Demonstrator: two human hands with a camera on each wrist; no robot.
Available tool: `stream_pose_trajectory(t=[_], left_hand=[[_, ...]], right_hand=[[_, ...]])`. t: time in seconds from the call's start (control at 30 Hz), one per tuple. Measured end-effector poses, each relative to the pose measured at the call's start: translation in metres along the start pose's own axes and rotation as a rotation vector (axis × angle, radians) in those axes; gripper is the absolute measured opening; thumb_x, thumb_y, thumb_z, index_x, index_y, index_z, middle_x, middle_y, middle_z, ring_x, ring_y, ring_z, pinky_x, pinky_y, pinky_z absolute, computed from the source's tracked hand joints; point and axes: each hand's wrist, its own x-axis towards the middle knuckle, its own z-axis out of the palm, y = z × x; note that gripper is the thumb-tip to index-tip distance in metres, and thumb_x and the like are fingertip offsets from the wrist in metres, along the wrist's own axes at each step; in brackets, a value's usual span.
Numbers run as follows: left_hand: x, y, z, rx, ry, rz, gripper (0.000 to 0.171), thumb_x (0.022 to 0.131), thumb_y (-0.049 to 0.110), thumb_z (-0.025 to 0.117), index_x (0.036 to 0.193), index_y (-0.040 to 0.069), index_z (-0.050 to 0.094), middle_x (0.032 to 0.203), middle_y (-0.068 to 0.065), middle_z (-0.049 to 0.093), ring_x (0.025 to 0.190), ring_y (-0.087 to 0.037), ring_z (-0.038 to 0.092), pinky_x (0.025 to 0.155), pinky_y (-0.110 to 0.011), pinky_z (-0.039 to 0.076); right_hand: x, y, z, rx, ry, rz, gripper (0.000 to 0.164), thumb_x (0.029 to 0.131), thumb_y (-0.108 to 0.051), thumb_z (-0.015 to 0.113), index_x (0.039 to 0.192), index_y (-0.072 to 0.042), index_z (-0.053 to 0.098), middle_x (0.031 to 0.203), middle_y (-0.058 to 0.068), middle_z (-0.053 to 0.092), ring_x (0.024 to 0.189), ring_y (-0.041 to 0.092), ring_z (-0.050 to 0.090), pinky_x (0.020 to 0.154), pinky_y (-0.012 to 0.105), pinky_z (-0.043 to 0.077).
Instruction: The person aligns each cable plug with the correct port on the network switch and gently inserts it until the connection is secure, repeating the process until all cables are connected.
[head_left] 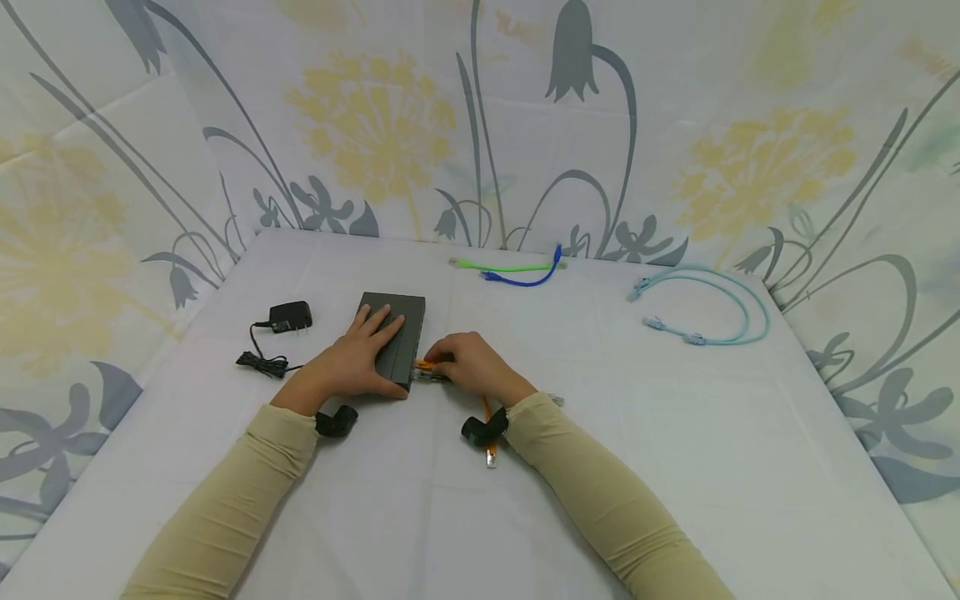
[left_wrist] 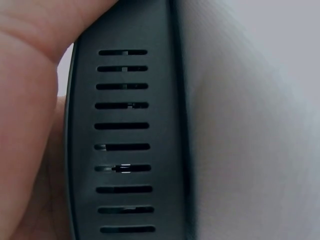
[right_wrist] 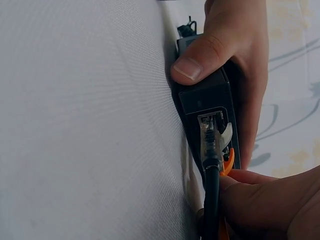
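A flat dark grey network switch (head_left: pixel 393 304) lies on the table in the head view. My left hand (head_left: pixel 356 362) holds it, fingers spread over the top and thumb (right_wrist: pixel 192 67) against the near side. Vent slots (left_wrist: pixel 122 126) run along a side of the switch in the left wrist view. My right hand (head_left: pixel 472 362) pinches an orange network cable (right_wrist: pixel 229 162) at the port side; its fingers partly hide that plug. Beside it, a clear plug (right_wrist: pixel 207 137) on a black cable (right_wrist: pixel 212 195) sits at a port. A loose orange cable end (head_left: pixel 491 457) shows below my right wrist.
A black power adapter (head_left: pixel 291 316) with a bundled cord (head_left: pixel 262 363) lies left of the switch. Farther back are a green cable (head_left: pixel 510 268) and a blue cable (head_left: pixel 525 283). A light blue cable (head_left: pixel 738 304) lies looped at right. Another plug (head_left: pixel 557 399) shows beside my right sleeve.
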Motion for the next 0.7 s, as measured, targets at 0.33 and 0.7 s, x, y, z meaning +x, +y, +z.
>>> stream_pose_trajectory(t=[0.33, 0.7], left_hand=[[-0.0008, 0.0009, -0.0001, -0.003, 0.001, -0.001, 0.118, 0.069, 0.057, 0.080, 0.157, 0.012, 0.016, 0.163, -0.017, 0.003, 0.147, -0.048, -0.007, 0.110, -0.066, 0.025], [-0.0020, 0.0016, 0.0007, -0.020, 0.012, -0.001, 0.117, 0.069, 0.056, 0.080, 0.157, 0.013, 0.016, 0.164, -0.017, 0.003, 0.148, -0.047, -0.007, 0.110, -0.067, 0.025]], right_hand=[[0.0012, -0.0013, 0.0020, -0.008, 0.001, 0.001, 0.019, 0.094, -0.012, 0.063, 0.110, -0.010, 0.073, 0.108, 0.003, 0.072, 0.099, 0.015, 0.066, 0.086, 0.030, 0.052], [0.0001, -0.0025, 0.0021, 0.004, -0.012, 0.036, 0.020, 0.094, -0.014, 0.063, 0.112, -0.012, 0.073, 0.111, 0.001, 0.072, 0.103, 0.016, 0.065, 0.089, 0.030, 0.052]])
